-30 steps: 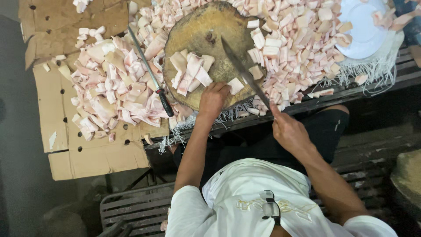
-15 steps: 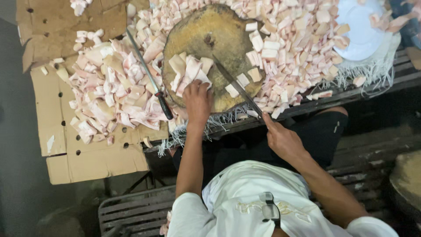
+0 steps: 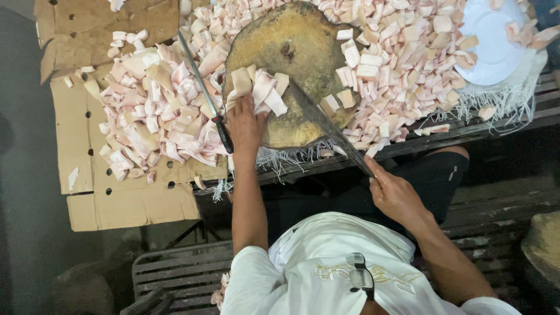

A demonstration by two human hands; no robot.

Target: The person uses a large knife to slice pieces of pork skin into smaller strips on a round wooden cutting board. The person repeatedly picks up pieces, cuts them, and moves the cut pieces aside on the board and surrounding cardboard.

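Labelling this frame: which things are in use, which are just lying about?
In use: left hand on pale meat pieces; right hand gripping long knife; round wooden block.

Lying about: sharpening steel, flattened cardboard, white plate, cut-piece heap.

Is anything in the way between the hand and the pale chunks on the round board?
Nothing visible. The left hand already rests on the chunks on the board. The knife in the right hand lies beside them, not between.
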